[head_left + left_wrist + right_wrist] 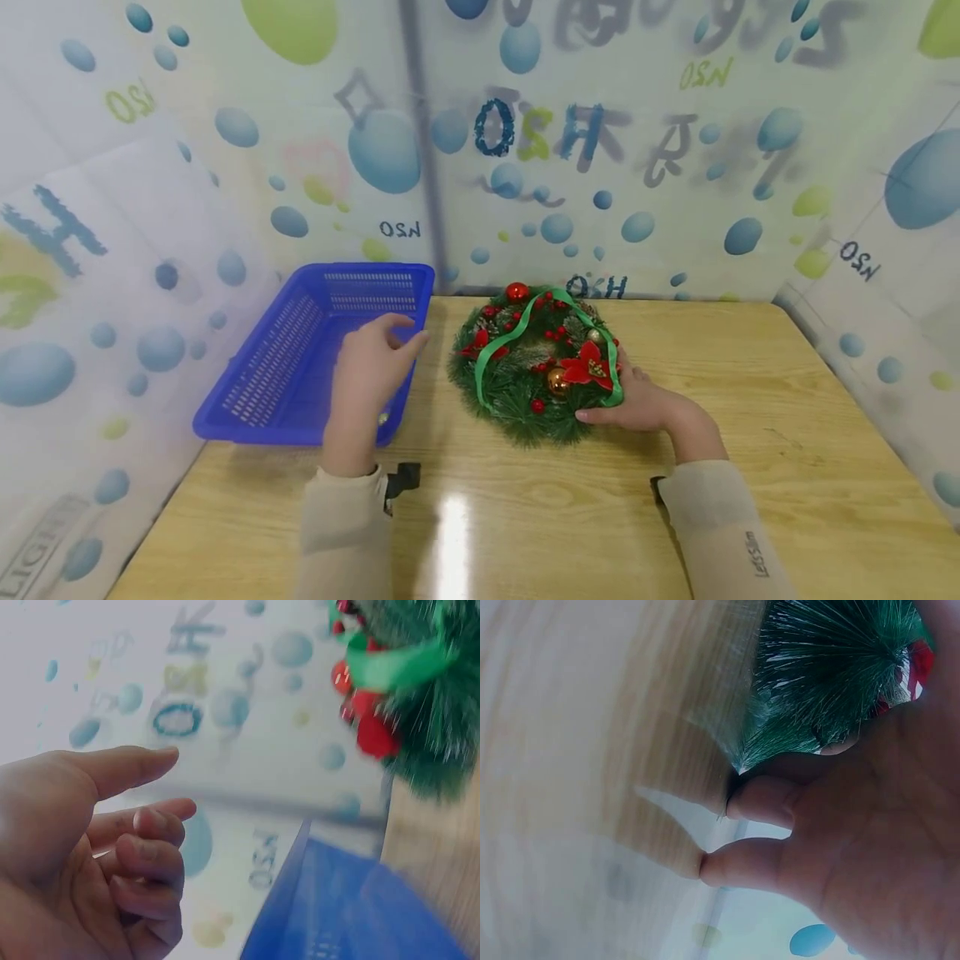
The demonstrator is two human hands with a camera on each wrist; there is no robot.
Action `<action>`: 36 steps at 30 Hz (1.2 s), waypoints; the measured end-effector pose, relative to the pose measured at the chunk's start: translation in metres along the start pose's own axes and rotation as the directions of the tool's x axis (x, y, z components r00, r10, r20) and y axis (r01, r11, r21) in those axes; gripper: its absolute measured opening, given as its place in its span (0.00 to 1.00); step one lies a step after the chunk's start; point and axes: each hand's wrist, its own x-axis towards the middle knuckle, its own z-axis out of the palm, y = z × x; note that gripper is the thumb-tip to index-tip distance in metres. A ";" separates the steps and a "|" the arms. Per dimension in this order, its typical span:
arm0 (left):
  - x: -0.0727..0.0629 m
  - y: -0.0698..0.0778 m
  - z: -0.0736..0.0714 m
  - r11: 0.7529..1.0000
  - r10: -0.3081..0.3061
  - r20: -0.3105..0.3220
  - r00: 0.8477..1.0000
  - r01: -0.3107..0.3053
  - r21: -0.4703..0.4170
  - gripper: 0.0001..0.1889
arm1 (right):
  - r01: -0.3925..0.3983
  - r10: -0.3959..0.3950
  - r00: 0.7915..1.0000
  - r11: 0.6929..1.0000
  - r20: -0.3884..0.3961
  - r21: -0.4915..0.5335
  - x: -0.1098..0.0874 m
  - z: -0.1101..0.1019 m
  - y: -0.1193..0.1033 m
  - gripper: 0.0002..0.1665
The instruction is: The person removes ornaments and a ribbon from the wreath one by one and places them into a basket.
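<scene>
A round Christmas wreath (513, 421) of green pine needles lies on the table, with red poinsettias, red berries, baubles and a green ribbon looped over it. My right hand (637, 404) grips its right edge, thumb along the front and fingers round the far side. In the right wrist view, fingertips (716, 868) touch the tabletop beside the needles (829, 667). My left hand (371, 362) is raised over the right side of a blue plastic basket (262, 433). Its fingers are loosely bent, thumb apart, with nothing held, as the left wrist view also shows.
The basket stands at the left of the wooden table (540, 525), with a small yellowish thing (383, 418) near its front right corner. Behind the table and along both sides hang pale sheets (637, 192) printed with bubbles and letters.
</scene>
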 end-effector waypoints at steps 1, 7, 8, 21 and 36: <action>0.000 0.005 0.004 1.000 0.014 0.006 1.000 -0.014 0.001 0.25 | 0.000 0.000 1.000 1.000 -0.003 0.002 0.000 0.000 -0.001 0.88; 0.000 0.025 0.029 0.998 0.058 0.066 0.996 -0.056 -0.031 0.25 | -0.008 0.008 1.000 1.000 -0.010 0.020 0.000 -0.001 -0.003 0.88; 0.001 0.026 0.032 0.997 0.062 0.074 0.995 -0.059 -0.041 0.25 | -0.009 0.010 1.000 1.000 -0.010 0.019 0.000 -0.002 -0.003 0.88; 0.022 0.037 0.084 0.985 0.112 0.097 0.989 -0.097 -0.140 0.29 | -0.003 0.003 1.000 1.000 -0.011 0.002 -0.001 -0.005 -0.001 0.88; 0.094 0.046 0.116 0.993 -0.002 0.104 0.995 0.015 -0.118 0.25 | 0.004 -0.003 1.000 1.000 -0.026 0.019 0.000 0.002 0.001 0.88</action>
